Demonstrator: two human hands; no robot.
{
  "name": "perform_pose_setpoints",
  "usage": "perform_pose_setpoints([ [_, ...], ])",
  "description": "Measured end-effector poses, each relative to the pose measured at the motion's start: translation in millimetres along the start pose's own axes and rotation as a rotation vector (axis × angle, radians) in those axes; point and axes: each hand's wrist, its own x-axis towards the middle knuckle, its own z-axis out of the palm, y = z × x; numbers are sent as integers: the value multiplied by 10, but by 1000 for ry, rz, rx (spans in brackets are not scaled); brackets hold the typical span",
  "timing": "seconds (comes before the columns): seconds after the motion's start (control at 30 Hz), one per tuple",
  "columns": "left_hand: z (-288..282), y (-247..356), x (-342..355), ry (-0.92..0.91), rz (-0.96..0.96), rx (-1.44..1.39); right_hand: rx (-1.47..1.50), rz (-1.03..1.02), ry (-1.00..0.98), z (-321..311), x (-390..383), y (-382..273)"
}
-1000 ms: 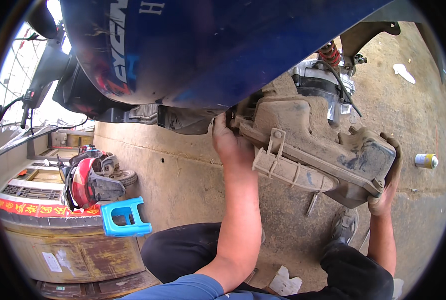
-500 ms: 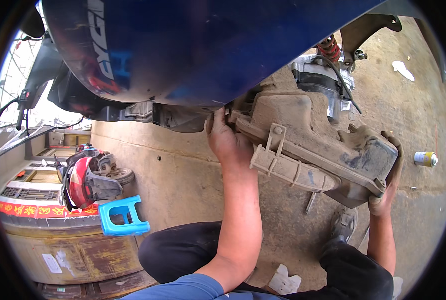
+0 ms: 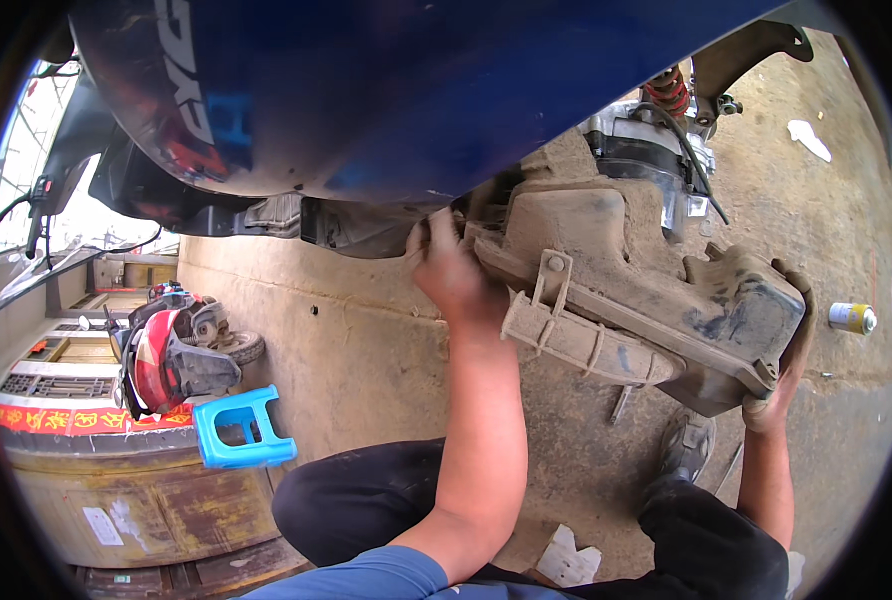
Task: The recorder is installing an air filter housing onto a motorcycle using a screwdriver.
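Observation:
A dusty air filter box (image 3: 646, 270) with a ribbed intake duct (image 3: 591, 345) hangs tilted beneath the blue body panel (image 3: 386, 90) of a scooter. Around its right end curl the fingers of my right hand (image 3: 791, 335), supporting it from the side. My left hand (image 3: 454, 265) reaches up at the box's left end, close to the panel's lower edge. Motion smears its fingers, and their tips are partly hidden under the panel, so what they touch does not show.
Behind the box are an engine (image 3: 646, 150) and a red shock spring (image 3: 669, 92). A can (image 3: 852, 318) stands at right on the concrete floor. To the left are a blue plastic stool (image 3: 241, 428), a red scooter (image 3: 166, 355) and a wooden cabinet (image 3: 156, 500).
My left hand has shifted slightly at the panel's edge, its fingers turning and blurring. The air filter box, with my right hand on it, sits marginally farther right in view.

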Motion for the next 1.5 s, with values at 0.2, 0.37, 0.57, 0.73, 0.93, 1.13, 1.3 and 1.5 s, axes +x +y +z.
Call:
perform_pose_setpoints([
  [0.2,30,6,-21,41,33,75,-1,-6,1,-15,6,14],
  [0.37,-19,-32,35,24,45,55,9,-30,-14,-14,-2,20],
  [0.57,33,-49,-1,-97,-82,-175,23,10,-29,-26,-42,-10],
  [0.73,99,26,49,-52,-173,-241,28,19,-28,-33,-48,-11],
  [0.93,-25,-28,87,-18,-199,-171,34,-14,-20,-15,-2,24],
  [1.13,-69,-88,70,1,-19,-55,-1,1,-14,-23,-14,16],
  [1.3,-19,-97,-2,10,22,-51,-6,4,-6,-7,-7,15],
  [1.5,-107,-164,30,-102,183,61,-42,19,16,10,-11,-42],
])
